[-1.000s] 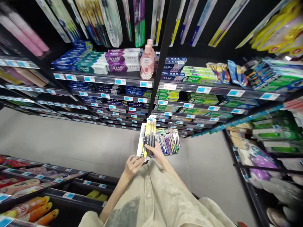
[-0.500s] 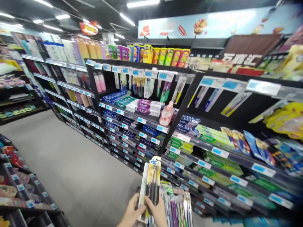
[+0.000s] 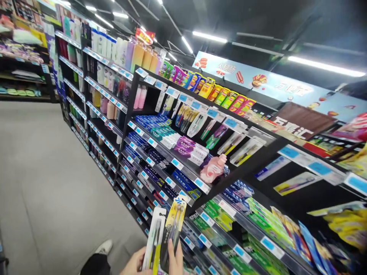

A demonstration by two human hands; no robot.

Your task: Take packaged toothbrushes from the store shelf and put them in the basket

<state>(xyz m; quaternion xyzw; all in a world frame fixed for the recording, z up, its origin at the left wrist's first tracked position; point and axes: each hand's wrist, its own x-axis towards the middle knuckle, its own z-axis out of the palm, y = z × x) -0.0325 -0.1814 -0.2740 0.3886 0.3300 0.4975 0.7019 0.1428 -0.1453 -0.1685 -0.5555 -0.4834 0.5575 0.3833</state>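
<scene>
At the bottom of the view I hold two packaged toothbrush packs side by side. My left hand [image 3: 135, 262], partly cut off by the lower edge, is closed around a white-carded toothbrush pack [image 3: 155, 237] with a dark and yellow lower part. Against the front of a yellow and black toothbrush pack [image 3: 173, 221] lie the fingers of my right hand [image 3: 176, 260], gripping it near its lower end. Two brush heads show through the clear plastic of this pack. Both packs stand tilted, hang-holes up, with their upper ends apart.
Shelves of toothpaste boxes [image 3: 189, 149] run along the right, with hanging toothbrush packs [image 3: 197, 125] above. A pink bottle [image 3: 212, 169] stands at a shelf edge. Shampoo bottles [image 3: 143, 57] line the farther shelves. Grey floor [image 3: 63, 183] and a white shoe [image 3: 104, 247] are at left.
The view has tilted and turned. The packs have shifted left and spread apart; the white one, earlier largely behind the yellow one, now shows its front. The toothbrushes below my hands have mostly left view.
</scene>
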